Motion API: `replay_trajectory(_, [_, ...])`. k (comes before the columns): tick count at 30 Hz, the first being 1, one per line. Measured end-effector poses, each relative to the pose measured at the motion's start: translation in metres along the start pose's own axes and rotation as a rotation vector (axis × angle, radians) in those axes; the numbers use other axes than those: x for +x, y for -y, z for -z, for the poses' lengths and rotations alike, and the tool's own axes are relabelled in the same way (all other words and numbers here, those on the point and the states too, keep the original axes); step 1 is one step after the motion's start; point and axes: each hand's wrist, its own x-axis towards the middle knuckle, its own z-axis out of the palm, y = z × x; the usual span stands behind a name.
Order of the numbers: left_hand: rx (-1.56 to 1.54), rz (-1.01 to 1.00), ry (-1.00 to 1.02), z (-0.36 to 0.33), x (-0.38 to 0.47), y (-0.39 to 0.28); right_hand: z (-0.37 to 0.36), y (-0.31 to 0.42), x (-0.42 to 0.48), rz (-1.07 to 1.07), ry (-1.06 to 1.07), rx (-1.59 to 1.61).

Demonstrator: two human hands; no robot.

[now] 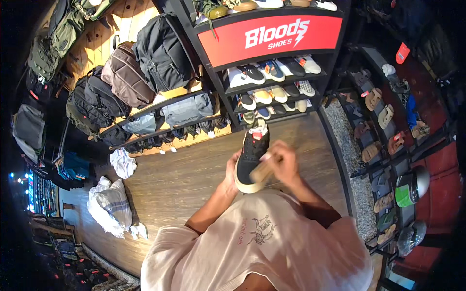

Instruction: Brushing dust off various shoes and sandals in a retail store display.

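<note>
A black lace-up sneaker (251,156) with a cream sole is held up in front of my chest, its toe towards me. White stuffing and a red tag show at its collar. My left hand (232,169) grips the shoe by the side of its sole. In my right hand (284,162) is a light brown brush (262,171), blurred, probably wooden. It lies over the right side of the shoe's toe; whether its bristles touch the fabric cannot be made out.
Ahead stands a black shoe rack (271,85) under a red sign (273,38) bearing writing. Backpacks (164,54) fill the left shelves. White sacks (111,203) lie on the wood floor (171,178) at left. Sandals (386,116) and helmets (413,185) are on the right.
</note>
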Motion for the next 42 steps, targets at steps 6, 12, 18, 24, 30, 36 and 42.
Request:
replay_trajectory(6, [-0.013,0.015,0.016,-0.022,-0.007,-0.001,0.035,-0.052,0.010,-0.163,-0.155,-0.223])
replay_trajectory(12, [0.073,-0.075,0.219,0.018,0.009,-0.010,0.006,0.054,-0.007,0.078,0.080,0.073])
replay_trajectory(18, [0.061,-0.061,0.169,0.000,0.003,-0.001,0.028,0.013,0.005,-0.022,-0.106,-0.076])
replay_trajectory(24, [0.131,-0.131,0.076,-0.019,-0.009,0.010,0.031,-0.011,-0.002,0.026,-0.007,-0.125])
replay_trajectory(30, [0.036,-0.026,0.291,0.015,-0.003,0.017,0.021,0.046,-0.009,0.201,0.073,0.067])
replay_trajectory(36, [-0.120,0.140,0.214,-0.019,-0.012,0.029,0.064,-0.037,0.012,-0.109,-0.177,-0.240])
replay_trajectory(42, [-0.004,0.154,0.284,0.014,-0.002,0.028,0.041,-0.009,0.014,0.143,-0.191,-0.128])
